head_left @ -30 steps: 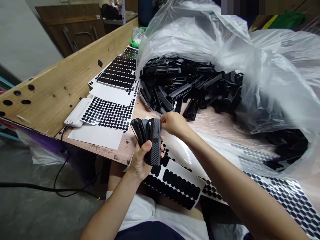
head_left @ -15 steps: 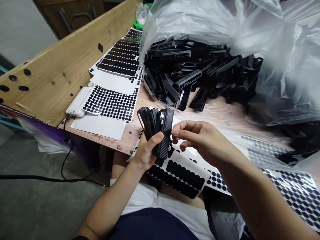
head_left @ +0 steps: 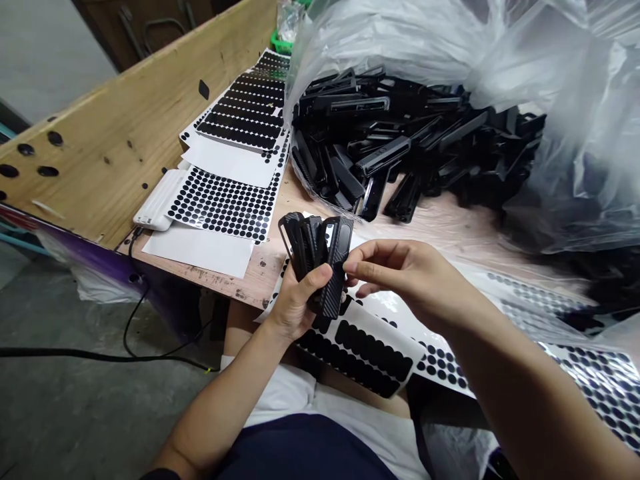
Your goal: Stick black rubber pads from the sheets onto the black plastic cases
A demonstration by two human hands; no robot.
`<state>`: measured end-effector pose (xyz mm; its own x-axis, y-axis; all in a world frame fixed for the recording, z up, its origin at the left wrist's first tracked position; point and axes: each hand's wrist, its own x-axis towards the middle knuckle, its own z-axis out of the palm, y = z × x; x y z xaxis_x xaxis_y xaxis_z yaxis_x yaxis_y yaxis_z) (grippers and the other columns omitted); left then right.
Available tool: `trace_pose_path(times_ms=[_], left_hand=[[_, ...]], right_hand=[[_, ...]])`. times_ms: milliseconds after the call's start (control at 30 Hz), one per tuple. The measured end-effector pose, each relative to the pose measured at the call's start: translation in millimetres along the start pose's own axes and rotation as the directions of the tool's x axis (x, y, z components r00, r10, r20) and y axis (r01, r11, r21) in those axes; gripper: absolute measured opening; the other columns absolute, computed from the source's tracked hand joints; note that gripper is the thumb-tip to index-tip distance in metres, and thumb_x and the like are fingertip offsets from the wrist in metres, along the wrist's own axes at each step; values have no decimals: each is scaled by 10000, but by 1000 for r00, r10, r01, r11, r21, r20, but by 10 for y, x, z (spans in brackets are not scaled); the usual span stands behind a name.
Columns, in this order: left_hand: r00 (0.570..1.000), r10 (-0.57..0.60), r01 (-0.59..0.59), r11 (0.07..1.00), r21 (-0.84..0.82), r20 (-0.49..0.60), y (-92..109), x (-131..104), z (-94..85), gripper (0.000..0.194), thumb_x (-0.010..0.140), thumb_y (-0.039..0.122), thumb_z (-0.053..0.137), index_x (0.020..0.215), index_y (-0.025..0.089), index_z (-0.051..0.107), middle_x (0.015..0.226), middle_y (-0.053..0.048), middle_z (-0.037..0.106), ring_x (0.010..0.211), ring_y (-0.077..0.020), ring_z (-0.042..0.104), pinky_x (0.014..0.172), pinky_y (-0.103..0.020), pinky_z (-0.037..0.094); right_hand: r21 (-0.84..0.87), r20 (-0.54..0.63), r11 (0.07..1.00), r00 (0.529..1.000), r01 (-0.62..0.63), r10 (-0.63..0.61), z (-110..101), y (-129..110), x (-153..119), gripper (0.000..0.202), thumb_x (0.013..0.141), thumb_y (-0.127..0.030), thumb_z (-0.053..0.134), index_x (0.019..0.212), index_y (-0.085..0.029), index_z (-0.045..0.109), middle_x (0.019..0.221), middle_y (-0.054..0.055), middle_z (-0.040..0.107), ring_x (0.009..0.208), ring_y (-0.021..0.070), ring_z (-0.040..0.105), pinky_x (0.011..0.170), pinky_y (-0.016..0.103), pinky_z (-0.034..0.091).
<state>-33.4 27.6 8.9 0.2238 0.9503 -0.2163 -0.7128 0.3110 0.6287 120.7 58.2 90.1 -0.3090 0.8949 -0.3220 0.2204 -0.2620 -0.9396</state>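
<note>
My left hand [head_left: 295,303] is wrapped round a fanned bunch of slim black plastic pieces [head_left: 336,267], several of them, with a carbon-fibre pattern. The front piece faces up and has a rounded recess near its top; my left thumb presses on its side. Close against that piece's right edge is my right hand [head_left: 395,270], thumb and forefinger pinched together. Whatever lies between those fingertips, if anything, is too small to make out. Below the hands, a sheet of black round stickers [head_left: 373,350] lies over my lap and the table edge.
A clear plastic bag [head_left: 400,47] lies open over a heap of similar black pieces [head_left: 385,157]. On the left are more sticker sheets [head_left: 225,203], a white power bank-like box [head_left: 161,200] with a cable, and a wooden side board [head_left: 150,113]. A green basket [head_left: 283,45] stands behind.
The view has shifted slightly, so the held pieces appear a little further right. Both hands keep nearly the same pose, with the right fingertips still at the front piece's edge.
</note>
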Motion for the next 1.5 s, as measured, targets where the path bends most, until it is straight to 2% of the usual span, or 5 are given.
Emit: trace_pose_path(times_ms=[833,1133,1267,1400,1500], left_hand=[[1000,-9,9,1000,0,8,-3,16,13,535,652,481,934,969,138,674,752,-22,698,580,-128,642,552,-242,539],[997,-17,18,1000,-9,74,24,16,-26,490,730,461,878,1041,134,687,999,-110,755,735,-169,691,604,-259,551],[998,-14,15,1000,-26,54,21,24,-14,500,720,508,869,1000,127,706,970,-105,760,682,-152,672,754,-345,594],[999,-20,22,999,-35,46,3,39,-7,466,741,489,857,957,95,733,900,-86,750,663,-121,657,896,-360,577],[997,-42,42,999,3,64,17,43,-5,495,726,497,859,976,84,745,887,-104,752,747,-164,697,774,-289,578]], right_hand=[[-740,-25,639,940,211,-339,-17,-185,-100,162,860,-401,659,814,-248,629,809,53,710,706,230,651,613,337,462],[-615,-292,779,881,126,-373,-150,219,2,271,919,-501,638,876,-237,589,878,66,690,790,237,649,651,360,499],[-701,-90,700,956,137,-278,-104,623,-188,227,960,-410,624,869,-224,718,824,86,737,716,251,652,622,390,505],[-657,102,563,798,503,-594,-40,771,-402,110,948,-211,648,875,-248,722,815,68,747,747,230,646,670,380,527],[-455,-56,701,768,549,-638,-86,606,-478,108,909,-174,703,879,-277,710,803,35,714,781,216,653,721,375,544]])
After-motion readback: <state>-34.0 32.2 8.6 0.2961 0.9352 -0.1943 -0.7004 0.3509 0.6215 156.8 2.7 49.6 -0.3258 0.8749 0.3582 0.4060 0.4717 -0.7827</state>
